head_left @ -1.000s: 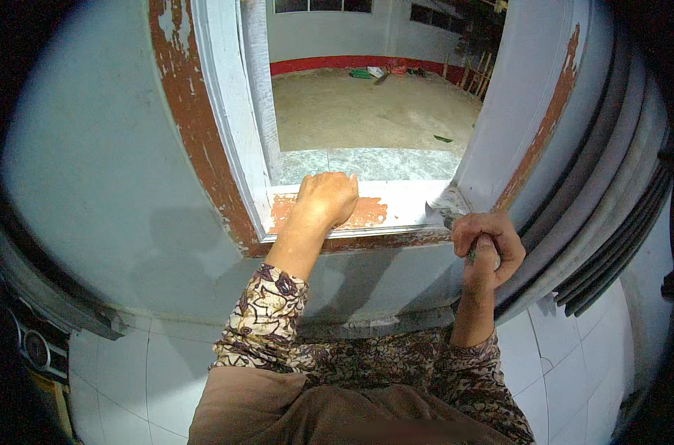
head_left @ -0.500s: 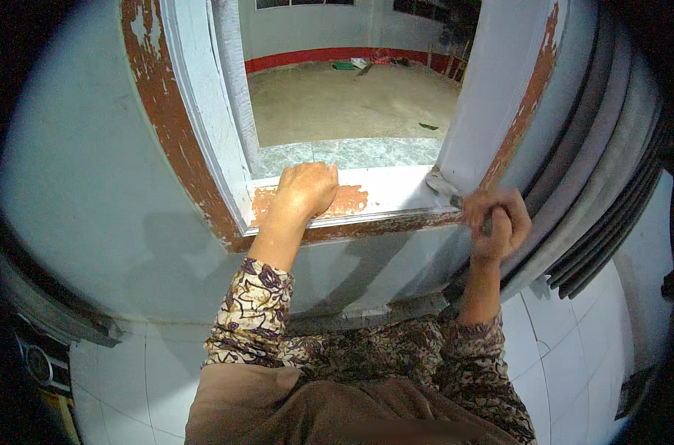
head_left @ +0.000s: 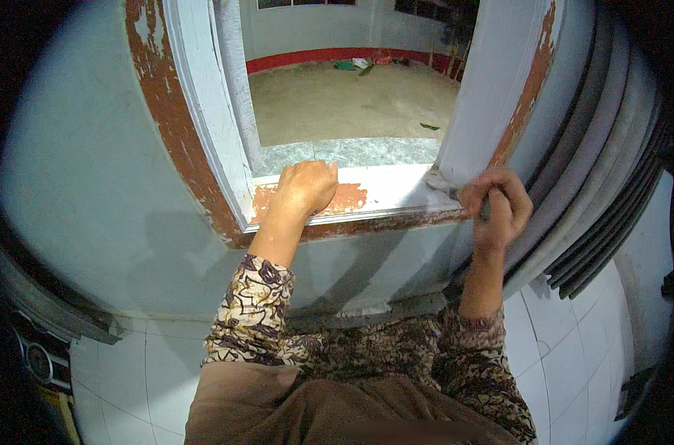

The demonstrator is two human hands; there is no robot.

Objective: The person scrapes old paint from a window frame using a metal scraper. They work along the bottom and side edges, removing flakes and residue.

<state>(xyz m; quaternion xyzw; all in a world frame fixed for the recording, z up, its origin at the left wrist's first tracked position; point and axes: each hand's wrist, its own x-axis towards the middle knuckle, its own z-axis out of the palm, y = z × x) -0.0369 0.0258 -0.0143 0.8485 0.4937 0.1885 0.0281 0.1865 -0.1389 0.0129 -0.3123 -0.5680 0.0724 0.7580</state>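
Observation:
My right hand, slightly blurred, is wrapped around the handle of what looks like a paintbrush. The brush's pale head touches the right inner corner of the white window sill, where the upright post meets it. My left hand is closed in a fist on the left part of the sill. What its curled fingers hold, if anything, is hidden. Beside this fist lies a ragged brown patch in the white paint. Along its outer edge the frame is brown with chipped pale spots.
Beyond the opening are a greenish tiled ledge and a bare floor with scattered litter. Thick grey pleated material hangs close to my right hand. Below the sill is a pale wall; white floor tiles lie beneath.
My right hand has shifted slightly, with the brush head still at the sill's corner. The left fist stays in place.

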